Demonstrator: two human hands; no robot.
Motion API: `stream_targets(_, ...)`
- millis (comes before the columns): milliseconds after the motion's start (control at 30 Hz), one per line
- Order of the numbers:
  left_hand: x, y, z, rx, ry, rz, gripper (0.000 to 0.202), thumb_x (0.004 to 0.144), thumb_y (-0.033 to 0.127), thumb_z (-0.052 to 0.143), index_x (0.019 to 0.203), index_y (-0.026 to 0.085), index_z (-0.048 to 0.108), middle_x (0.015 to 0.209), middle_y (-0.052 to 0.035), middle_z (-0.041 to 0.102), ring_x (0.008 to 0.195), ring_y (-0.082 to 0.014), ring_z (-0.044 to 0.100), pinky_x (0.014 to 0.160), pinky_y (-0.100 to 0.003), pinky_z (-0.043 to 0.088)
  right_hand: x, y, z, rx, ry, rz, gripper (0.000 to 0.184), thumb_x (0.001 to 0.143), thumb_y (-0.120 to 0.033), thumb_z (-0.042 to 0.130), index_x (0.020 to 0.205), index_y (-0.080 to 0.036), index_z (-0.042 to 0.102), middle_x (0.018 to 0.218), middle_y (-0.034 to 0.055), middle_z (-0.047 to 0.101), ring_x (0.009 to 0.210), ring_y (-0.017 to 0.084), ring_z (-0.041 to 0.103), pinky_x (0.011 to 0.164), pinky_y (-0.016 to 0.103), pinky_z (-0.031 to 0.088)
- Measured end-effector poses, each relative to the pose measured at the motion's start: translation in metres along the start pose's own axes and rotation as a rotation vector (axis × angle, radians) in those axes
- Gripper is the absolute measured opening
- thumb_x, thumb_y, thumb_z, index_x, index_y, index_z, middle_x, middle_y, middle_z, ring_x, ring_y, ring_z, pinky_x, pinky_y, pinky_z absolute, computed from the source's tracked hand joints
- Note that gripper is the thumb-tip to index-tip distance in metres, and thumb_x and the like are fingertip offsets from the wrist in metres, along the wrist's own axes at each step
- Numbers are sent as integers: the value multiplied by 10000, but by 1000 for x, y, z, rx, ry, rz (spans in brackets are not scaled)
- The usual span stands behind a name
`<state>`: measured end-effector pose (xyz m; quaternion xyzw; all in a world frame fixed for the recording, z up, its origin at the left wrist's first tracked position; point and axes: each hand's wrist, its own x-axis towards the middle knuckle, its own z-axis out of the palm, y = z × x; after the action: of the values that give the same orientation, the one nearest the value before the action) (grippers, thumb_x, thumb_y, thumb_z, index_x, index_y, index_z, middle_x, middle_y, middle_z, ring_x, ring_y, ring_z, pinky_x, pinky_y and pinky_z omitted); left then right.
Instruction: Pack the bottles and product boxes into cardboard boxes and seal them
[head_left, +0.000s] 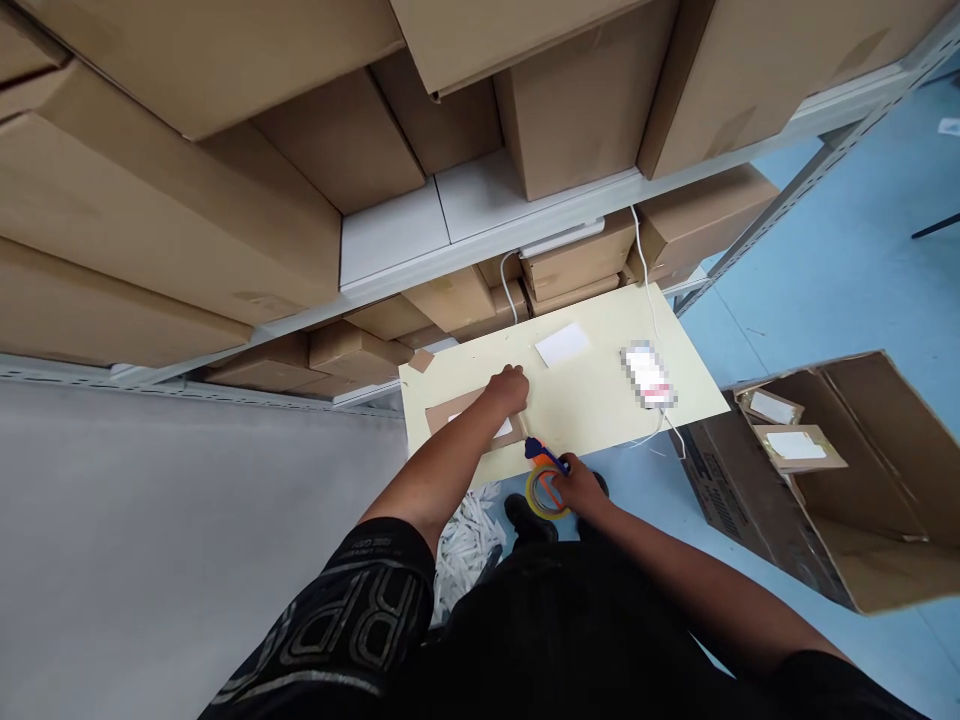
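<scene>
Two hands at a pale table, one on a flat carton parcel, one on a tape dispenser.

The left hand (508, 390) lies with fingers curled down on a flat brown cardboard parcel (472, 418) with a white label, too small to read, on the smooth cream table (600, 400). Just right, at the table's near edge, the right hand (579, 487) has its fingers closed around a tape dispenser (546, 482), orange and blue, with a yellowish round roll. Further right lie a white card (562, 344) and a blurred white device (647, 375) on a cable. Rough brown boxes (187, 180) fill the grey shelf behind; an open carton (832, 470) stands on the blue floor. The black sleeve shows the letters "RP".
</scene>
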<state>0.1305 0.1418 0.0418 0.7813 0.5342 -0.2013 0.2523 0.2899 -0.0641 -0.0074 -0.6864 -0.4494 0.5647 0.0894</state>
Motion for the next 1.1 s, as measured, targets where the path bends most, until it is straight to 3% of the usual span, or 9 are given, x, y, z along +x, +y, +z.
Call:
stream_targets(167, -4, -7, 6, -40, 75, -9, 408, 805, 53, 580, 1204, 131, 613, 1295, -186, 547, 1155, -301, 552, 902, -393, 517, 2, -5, 11, -14, -40, 12, 313, 791, -211, 619, 1102, -221, 588, 939, 42, 705, 828, 212, 655, 670, 272, 404)
stream_targets(267, -15, -23, 3, -105, 192, 31, 274, 932, 170, 512, 1177, 182, 634, 1275, -135, 601, 1193, -269, 566, 1065, -428, 446, 2, -8, 13, -9, -52, 27, 306, 794, -223, 625, 1098, -223, 591, 887, 28, 697, 794, 209, 649, 651, 272, 400)
stream_targets(400, -52, -83, 2, -184, 436, -223, 458, 967, 515, 531, 1288, 198, 612, 1488, -151, 531, 1464, -368, 364, 1236, -609, 162, 7, -13, 12, -2, -25, 45, 280, 807, -236, 615, 1086, -221, 585, 883, 28, 694, 776, 205, 646, 639, 277, 409)
stream_targets(467, -79, -120, 10, -293, 382, -406, 639, 946, 605, 524, 1414, 170, 533, 1599, -178, 417, 1506, -368, 327, 1230, -545, 242, 12, -15, 12, -6, -4, 45, 277, 803, -249, 624, 1076, -225, 583, 896, 30, 699, 787, 208, 649, 637, 278, 419)
stream_targets(600, -140, -161, 47, -462, 257, -354, 972, 879, 612, 624, 1619, 119, 232, 1708, -185, 208, 1562, -300, 265, 1239, -382, 285, 31, -24, 9, 3, 29, 51, 279, 814, -287, 617, 1084, -229, 581, 890, 28, 707, 799, 210, 660, 640, 273, 444)
stream_targets(667, -167, -156, 67, -436, 246, -258, 1162, 785, 631, 731, 1652, 131, 141, 1737, -173, 64, 1582, -323, 204, 1241, -384, 291, 46, -37, 2, 9, 62, 50, 288, 834, -308, 601, 1110, -230, 581, 922, 37, 717, 825, 211, 668, 652, 273, 459)
stream_targets(800, -193, -116, 95, -237, 207, -121, 1197, 668, 560, 862, 1649, 263, 245, 1730, -136, 157, 1540, -374, 299, 1225, -456, 310, 81, -75, -19, -21, 65, -6, 301, 839, -313, 611, 1124, -217, 594, 1038, 72, 729, 883, 217, 672, 690, 278, 474)
stream_targets(933, -181, -85, 108, -50, 345, -68, 1204, 633, 632, 863, 1630, 241, 313, 1726, -156, 151, 1585, -426, 97, 1272, -574, 70, 110, -109, -30, -70, 0, -50, 309, 777, -268, 684, 1071, -198, 618, 1022, 82, 733, 860, 224, 663, 673, 274, 457)
stream_targets(1100, -164, -76, 119, -55, 419, -58, 1180, 719, 673, 770, 1650, 176, 242, 1724, -167, 146, 1597, -384, 64, 1281, -543, 31, 123, -116, -44, -100, -47, -54, 305, 734, -214, 689, 1030, -199, 618, 898, 51, 714, 772, 207, 638, 631, 267, 433)
